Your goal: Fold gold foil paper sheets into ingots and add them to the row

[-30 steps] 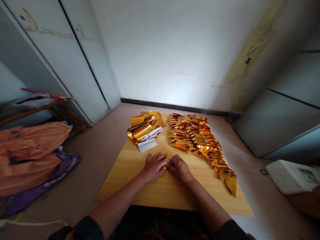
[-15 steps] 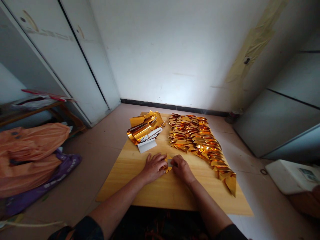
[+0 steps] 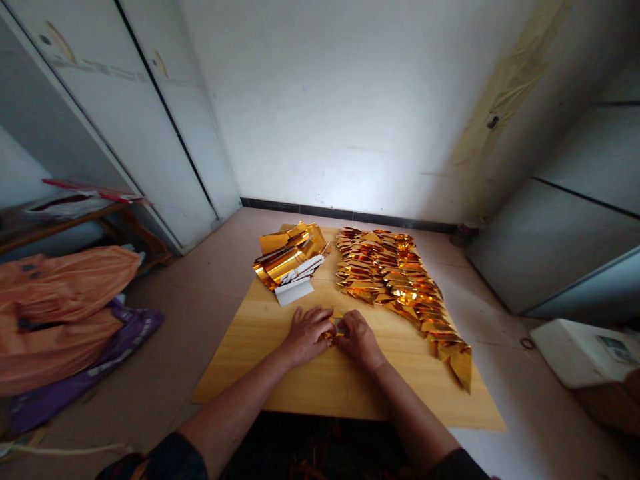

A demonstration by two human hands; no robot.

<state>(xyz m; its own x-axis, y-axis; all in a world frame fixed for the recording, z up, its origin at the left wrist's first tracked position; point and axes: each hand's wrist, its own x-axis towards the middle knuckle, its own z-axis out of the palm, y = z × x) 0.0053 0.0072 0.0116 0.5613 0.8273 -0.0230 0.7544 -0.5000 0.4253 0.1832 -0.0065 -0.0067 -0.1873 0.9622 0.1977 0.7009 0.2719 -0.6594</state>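
Observation:
My left hand point(image 3: 306, 333) and my right hand point(image 3: 356, 338) meet at the middle of a low wooden table point(image 3: 280, 387). Both pinch a small piece of gold foil paper point(image 3: 334, 325) that lies on the tabletop, mostly covered by my fingers. Just beyond my left hand lies a loose pile of flat gold foil sheets point(image 3: 290, 260), some showing their white backs. To the right, a long overlapping row of folded gold foil pieces point(image 3: 400, 287) runs from the table's far edge to its near right corner.
Orange and purple plastic bags point(image 3: 60, 313) lie on the floor at the left. White cabinet doors point(image 3: 150, 120) stand behind them. A white scale-like device point(image 3: 585, 353) sits on the floor at the right, near a grey cabinet point(image 3: 560, 227).
My hands have stayed at the same spot on the table. My right hand's fingers have shifted slightly on the gold foil piece, which showed a little more half a second ago.

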